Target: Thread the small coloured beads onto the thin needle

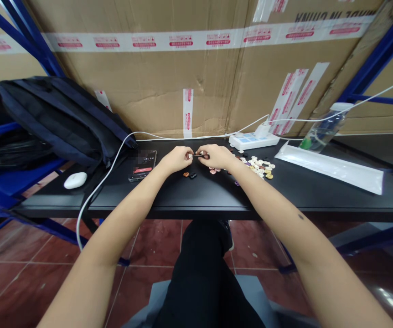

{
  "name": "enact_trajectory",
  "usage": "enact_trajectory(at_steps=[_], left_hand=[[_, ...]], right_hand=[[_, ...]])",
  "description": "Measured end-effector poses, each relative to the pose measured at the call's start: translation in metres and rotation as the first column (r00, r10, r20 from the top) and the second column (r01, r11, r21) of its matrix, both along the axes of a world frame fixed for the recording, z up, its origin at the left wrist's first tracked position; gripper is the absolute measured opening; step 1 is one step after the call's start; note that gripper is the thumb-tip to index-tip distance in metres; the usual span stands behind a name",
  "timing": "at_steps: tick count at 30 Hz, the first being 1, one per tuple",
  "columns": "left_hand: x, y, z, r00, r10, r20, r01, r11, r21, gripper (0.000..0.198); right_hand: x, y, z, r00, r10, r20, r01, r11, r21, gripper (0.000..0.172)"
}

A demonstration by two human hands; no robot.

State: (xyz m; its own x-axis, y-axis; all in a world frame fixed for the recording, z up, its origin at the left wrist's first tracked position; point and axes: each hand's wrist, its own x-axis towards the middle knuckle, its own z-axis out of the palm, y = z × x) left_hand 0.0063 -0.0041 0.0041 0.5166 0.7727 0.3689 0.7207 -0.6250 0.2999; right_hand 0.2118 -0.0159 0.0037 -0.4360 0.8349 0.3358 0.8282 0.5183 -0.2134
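"Surface, room?"
"Black counter [196, 196], white power strip [254, 141] on it. Taped cardboard [148, 86] behind the strip, backpack [59, 114] well left of it, red tile floor [155, 243] below."
"Hands?"
"Left hand [178, 158], right hand [217, 156]: left of the strip, arms stretched forward, fingertips nearly meeting. Both grips pinched on a thin rod [197, 156], too small to identify. Small cream pieces [258, 164] just front of strip."

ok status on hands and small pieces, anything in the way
Left hand and right hand close together, thin item held between them. Small loose pieces beside right forearm. White cable behind, seemingly clear of hands.
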Motion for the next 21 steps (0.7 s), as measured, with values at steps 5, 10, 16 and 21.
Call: enact_trajectory(at_steps=[5, 10, 16, 21], left_hand=[[-0.0003, -0.001, 0.0002, 1.0, 0.001, 0.009, -0.001, 1.0, -0.005, 0.025], [-0.0002, -0.0007, 0.0, 1.0, -0.001, 0.001, 0.001, 1.0, 0.001, 0.024], [0.0002, 0.0001, 0.0, 1.0, -0.006, 0.0, 0.006, 1.0, -0.01, 0.025], [0.0, -0.0019, 0.0009, 1.0, -0.002, -0.002, 0.002, 1.0, -0.009, 0.025]], right_hand=[[-0.0008, -0.0006, -0.0002, 1.0, 0.017, -0.009, -0.017, 0.999, -0.042, 0.03], [-0.0023, -0.0012, 0.0009, 1.0, 0.025, 0.015, -0.024, 0.999, -0.036, 0.031], [-0.0014, -0.0018, 0.0013, 1.0, 0.006, 0.002, -0.006, 1.0, -0.026, 0.03], [-0.0018, -0.0016, 0.0003, 0.999, 0.029, 0.018, -0.028, 0.998, -0.051, 0.031]])
